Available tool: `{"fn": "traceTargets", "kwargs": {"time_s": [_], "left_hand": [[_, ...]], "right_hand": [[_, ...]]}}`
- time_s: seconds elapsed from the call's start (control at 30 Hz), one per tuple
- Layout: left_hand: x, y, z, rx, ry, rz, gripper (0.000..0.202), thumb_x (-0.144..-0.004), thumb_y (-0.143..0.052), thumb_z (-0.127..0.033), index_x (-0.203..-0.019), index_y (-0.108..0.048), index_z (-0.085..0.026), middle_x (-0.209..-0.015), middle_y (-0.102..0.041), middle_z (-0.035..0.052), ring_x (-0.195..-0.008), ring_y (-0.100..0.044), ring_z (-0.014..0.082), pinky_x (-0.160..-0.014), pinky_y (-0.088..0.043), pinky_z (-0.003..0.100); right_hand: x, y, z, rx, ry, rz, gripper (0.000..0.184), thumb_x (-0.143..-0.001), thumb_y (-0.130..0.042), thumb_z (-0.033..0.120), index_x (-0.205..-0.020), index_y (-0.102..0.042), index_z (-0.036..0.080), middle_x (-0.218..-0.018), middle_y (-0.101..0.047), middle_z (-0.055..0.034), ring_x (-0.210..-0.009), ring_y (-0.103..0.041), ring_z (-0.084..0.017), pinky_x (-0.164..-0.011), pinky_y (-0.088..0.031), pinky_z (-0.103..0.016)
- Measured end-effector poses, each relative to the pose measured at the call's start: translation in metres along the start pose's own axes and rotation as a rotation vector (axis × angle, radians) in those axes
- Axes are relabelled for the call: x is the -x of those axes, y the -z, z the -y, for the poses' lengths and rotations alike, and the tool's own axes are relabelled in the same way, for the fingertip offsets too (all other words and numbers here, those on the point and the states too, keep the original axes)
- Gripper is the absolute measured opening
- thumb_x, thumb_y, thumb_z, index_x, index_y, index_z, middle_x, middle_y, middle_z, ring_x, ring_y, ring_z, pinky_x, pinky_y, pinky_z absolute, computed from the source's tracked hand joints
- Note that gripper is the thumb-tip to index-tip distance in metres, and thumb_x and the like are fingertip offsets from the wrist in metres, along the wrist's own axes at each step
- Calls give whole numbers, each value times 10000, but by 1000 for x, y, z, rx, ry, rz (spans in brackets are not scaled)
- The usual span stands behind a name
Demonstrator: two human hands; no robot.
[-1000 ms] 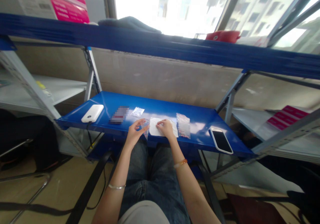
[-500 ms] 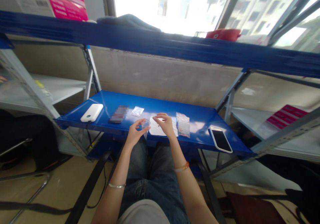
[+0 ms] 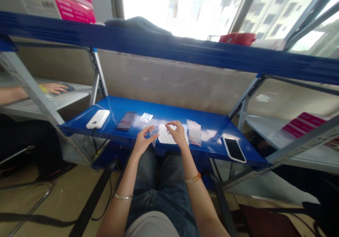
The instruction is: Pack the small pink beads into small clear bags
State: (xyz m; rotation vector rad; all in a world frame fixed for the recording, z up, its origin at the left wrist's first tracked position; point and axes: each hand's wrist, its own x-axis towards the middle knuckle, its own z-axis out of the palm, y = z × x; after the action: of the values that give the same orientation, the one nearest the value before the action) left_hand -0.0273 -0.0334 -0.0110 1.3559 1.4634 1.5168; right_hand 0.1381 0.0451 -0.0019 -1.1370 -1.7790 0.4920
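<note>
My left hand [image 3: 144, 141] pinches a small clear plastic bag [image 3: 154, 131] between thumb and fingers at the table's front edge. Close by on the right, my right hand [image 3: 177, 132] hovers over a white paper sheet [image 3: 164, 137], its thumb and fingertips curled together. Whatever may be between those fingertips is too small to make out. Tiny reddish-brown bits show on the paper below them. Just past my right hand lies a larger clear bag [image 3: 195, 132] with small reddish pieces in its lower end.
On the blue table [image 3: 212, 124] lie a white power bank [image 3: 97, 119] with a cable, a blurred-out dark object [image 3: 127, 120], a small clear packet [image 3: 146, 118] and a white-framed phone [image 3: 233, 148]. A blue shelf beam [image 3: 169, 49] crosses above. Another person's hand [image 3: 55, 88] rests on a mouse at left.
My right hand has moved slightly right, away from the bag's mouth and over the paper. My left hand keeps its place. The other person's hand has come into view at left.
</note>
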Motion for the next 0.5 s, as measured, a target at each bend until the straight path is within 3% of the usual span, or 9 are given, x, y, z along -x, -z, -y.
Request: {"fn": "traceTargets", "kwargs": {"time_s": [0.23,0.5], "left_hand": [[0,-1,0,-20,-1,10,530,-635,-713,-440,-1101,-617,-204,-1148,-643,96,-1098,-556,272,-893,-400,379],[1,-2,-1,-18,4,20,532,-634,-714,-434,-1102,-616,-203,-1148,-644,99,-1102,-554,269,-904,-399,385]], "right_hand": [[12,-11,-39,309,-106,138,101,-720,-654,240,-805,-708,241,-906,-635,-52,-906,-550,-216,-835,-391,-354],[13,-18,-51,338,-120,85,144,-759,-607,244,-856,-713,235,-962,-625,-71,-946,-540,-222,-851,-379,-347]]}}
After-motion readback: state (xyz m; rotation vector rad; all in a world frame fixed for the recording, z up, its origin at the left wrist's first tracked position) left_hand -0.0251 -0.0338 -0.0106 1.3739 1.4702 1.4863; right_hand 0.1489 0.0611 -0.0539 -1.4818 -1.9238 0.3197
